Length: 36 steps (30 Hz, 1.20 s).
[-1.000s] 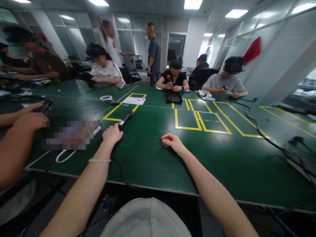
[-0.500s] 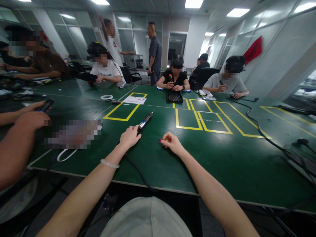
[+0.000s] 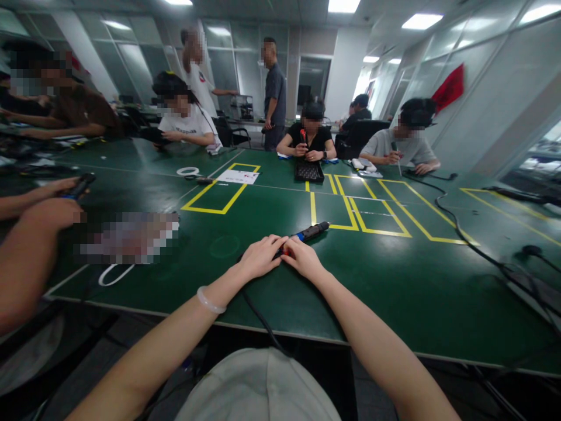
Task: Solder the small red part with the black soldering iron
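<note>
The rear of the dark tool [image 3: 312,231] lies hidden under the left hand [image 3: 259,258] and the right hand [image 3: 303,261], so neither grip can be made out. Between them shows a speck of something red [image 3: 285,252], too small to identify. The tool's black cable [image 3: 259,313] vanishes over the table edge [image 3: 394,345]. A blurred patch [image 3: 127,237] masks whatever lies left of the hands, covering the top of a white loop [image 3: 110,275], and a neighbour's forearm [image 3: 26,257] is cut off by the left border.
</note>
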Motion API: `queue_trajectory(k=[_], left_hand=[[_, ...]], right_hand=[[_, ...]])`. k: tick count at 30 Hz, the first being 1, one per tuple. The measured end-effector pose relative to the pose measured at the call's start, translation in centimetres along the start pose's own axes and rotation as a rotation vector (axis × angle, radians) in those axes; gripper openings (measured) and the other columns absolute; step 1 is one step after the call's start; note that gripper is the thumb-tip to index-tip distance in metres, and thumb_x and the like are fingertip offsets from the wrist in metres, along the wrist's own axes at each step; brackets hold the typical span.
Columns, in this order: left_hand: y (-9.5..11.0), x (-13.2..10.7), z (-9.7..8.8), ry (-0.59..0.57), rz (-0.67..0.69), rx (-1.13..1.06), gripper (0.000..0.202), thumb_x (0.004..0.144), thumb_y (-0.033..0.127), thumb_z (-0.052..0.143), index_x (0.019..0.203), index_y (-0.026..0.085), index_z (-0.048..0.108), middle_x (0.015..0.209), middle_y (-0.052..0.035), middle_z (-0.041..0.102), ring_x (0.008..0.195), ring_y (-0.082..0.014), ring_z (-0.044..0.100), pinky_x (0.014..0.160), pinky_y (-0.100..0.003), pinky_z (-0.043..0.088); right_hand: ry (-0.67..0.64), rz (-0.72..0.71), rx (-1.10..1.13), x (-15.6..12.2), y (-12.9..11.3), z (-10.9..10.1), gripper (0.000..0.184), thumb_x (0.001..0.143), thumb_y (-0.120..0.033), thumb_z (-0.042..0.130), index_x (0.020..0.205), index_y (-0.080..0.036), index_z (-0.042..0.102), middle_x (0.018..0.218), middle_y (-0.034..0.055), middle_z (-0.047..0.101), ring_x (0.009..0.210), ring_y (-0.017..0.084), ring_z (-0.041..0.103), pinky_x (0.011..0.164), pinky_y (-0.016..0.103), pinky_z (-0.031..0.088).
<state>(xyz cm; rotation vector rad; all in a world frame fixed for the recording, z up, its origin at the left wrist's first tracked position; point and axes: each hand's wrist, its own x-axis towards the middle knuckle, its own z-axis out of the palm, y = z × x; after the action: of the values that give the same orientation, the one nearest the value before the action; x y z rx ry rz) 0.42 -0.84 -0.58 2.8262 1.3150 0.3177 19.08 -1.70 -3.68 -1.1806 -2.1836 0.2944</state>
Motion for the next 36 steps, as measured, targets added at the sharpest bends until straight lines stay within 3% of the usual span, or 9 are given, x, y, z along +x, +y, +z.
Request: queue_trajectory(k=[12,21,36], left_hand=[[0.0,-0.1,-0.1,-0.008,0.017,-0.013,0.060,0.091,0.036,0.053,0.146,0.026,0.035,0.138,-0.0085,0.049,0.119,-0.0236,0.053,0.093,-0.035,0.049],[0.0,-0.1,-0.2,-0.022,-0.005,-0.049,0.063,0.088,0.035,0.053,0.148,0.026,0.034,0.142,-0.0085,0.048,0.122,-0.0247,0.052,0.099,-0.036,0.046],[0.0,-0.1,-0.2,-0.023,0.011,-0.036,0.065,0.087,0.035,0.054,0.148,0.025,0.034,0.142,-0.0089,0.047,0.123,-0.0251,0.051,0.101,-0.037,0.045]], right_hand=[[-0.037,-0.079,-0.090,-0.1,-0.4,-0.9,0.012,0.086,-0.025,0.067,0.087,-0.020,0.057,0.095,0.0036,0.058,0.089,0.017,0.056,0.079,0.027,0.045],[-0.100,-0.094,-0.037,-0.1,-0.6,-1.8,0.010,0.083,-0.010,0.058,0.085,-0.020,0.058,0.097,0.0042,0.059,0.091,0.018,0.056,0.080,0.027,0.044],[-0.094,-0.106,-0.068,0.1,0.0,-1.4,0.014,0.085,-0.009,0.058,0.093,-0.020,0.059,0.097,0.0044,0.061,0.091,0.017,0.056,0.080,0.027,0.043]])
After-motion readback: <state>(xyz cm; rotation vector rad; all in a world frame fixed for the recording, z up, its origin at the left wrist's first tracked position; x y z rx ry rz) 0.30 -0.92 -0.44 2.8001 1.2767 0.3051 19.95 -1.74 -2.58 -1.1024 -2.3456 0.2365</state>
